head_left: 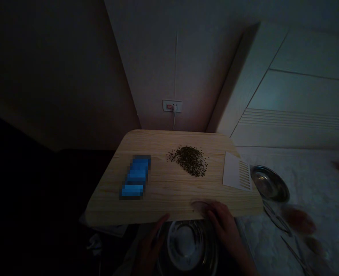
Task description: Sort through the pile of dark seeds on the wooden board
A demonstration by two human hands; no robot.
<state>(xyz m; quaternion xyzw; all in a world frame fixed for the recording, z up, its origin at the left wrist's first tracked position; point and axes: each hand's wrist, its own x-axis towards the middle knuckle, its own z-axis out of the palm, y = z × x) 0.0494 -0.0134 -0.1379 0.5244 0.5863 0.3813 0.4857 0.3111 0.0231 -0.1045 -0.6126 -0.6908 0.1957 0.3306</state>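
Observation:
A loose pile of small dark green seeds or beans [190, 159] lies on a light wooden table [163, 191]. Below the front edge, a shiny metal bowl [186, 245] sits close to my body. My left hand [149, 249] is at the bowl's left rim, one finger stretched up along it; the other fingers are dim. Over the table's front edge, above the bowl, my right hand [222, 224] has its fingers closed on a thin, pale piece with a dark curved edge [199, 205]. That piece is blurred, and its kind is unclear.
On the table's left lies a pixelated blue-lit device [135, 178]; a white slotted card-like piece [236, 171] is at the right. Beyond sit another metal bowl [269, 184], scissors-like tools [277, 218] and a blurred reddish item [298, 219]. A wall socket [172, 105] holds a plug.

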